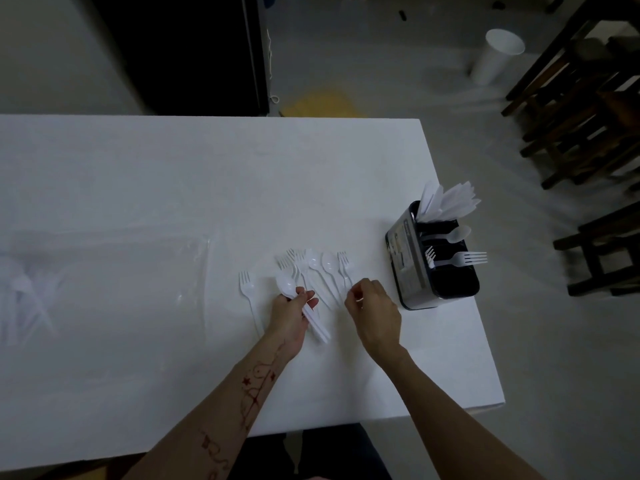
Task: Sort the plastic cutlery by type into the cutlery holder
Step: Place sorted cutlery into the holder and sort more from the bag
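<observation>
White plastic spoons and forks [318,265] lie fanned out on the white table [173,188]. One fork [246,289] lies apart at their left. My left hand [291,320] grips a bundle of spoons [287,284] by their handles. My right hand [374,310] hovers over the handle ends of the loose pieces, fingers curled and pinching at a fork handle. The black cutlery holder [405,261] stands at the right, with knives [446,202] in its far compartment, a spoon [457,234] in the middle one, and forks [464,258] nearer me.
A clear plastic bag [104,271] with more white cutlery lies at the table's left. The table's right edge runs just past the holder. On the floor beyond stand a white cup [495,57] and dark wooden chairs [581,109].
</observation>
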A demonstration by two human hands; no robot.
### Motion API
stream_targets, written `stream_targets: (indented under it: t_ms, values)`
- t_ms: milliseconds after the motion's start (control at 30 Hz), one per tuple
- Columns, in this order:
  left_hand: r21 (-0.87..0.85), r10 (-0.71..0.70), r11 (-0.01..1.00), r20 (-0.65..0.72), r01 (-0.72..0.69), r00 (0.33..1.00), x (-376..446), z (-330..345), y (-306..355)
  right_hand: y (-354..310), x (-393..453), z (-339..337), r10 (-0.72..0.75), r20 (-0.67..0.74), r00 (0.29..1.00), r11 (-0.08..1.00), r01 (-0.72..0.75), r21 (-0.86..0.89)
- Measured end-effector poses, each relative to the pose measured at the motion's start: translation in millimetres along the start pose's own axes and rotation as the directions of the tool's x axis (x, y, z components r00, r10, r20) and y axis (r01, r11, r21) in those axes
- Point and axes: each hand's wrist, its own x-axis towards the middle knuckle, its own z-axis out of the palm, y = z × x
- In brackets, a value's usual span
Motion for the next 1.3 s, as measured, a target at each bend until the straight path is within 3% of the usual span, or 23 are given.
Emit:
stream_targets:
  t_ms: [400,500,633,767,867,967,1100,1200,1300]
  values:
    - [0.014,-0.004,1.000,0.002,0.004,1.000,1,-8,0,1,4,8,0.130,0.120,0.984,0.984,-0.114,-0.135]
    - [0.010,-0.010,1.000,0.001,0.010,1.000,1,-10,-1,5,6,6,0.177,0.139,0.974,0.983,-0.183,0.031]
    - [0.019,0.022,1.000,0.054,-0.023,0.998,2,-9,-1,-1,4,-5,0.027,0.277,0.960,0.873,-0.158,0.462]
    - [0.007,0.068,0.998,0.131,-0.069,0.989,-2,-7,2,-15,1,-10,-0.115,0.462,0.879,0.824,-0.175,0.539]
    - [-0.002,0.120,0.993,0.043,-0.120,0.992,-3,-9,5,-18,4,-3,0.002,0.358,0.934,0.846,-0.193,0.497]
    - [-0.076,0.090,0.993,-0.041,-0.092,0.995,-5,-15,9,-16,11,9,0.128,0.157,0.979,0.966,-0.159,0.204]
    - [-0.166,0.035,0.985,-0.102,-0.052,0.994,-8,-34,8,-22,15,18,0.140,0.175,0.975,0.990,-0.139,-0.016]
    - [-0.187,0.026,0.981,-0.115,-0.047,0.993,-9,-45,7,-26,17,20,0.240,0.223,0.945,0.968,-0.250,0.016]
    - [-0.194,0.026,0.980,-0.093,-0.044,0.995,-9,-46,10,-28,13,17,0.297,0.191,0.936,0.908,-0.338,0.246]
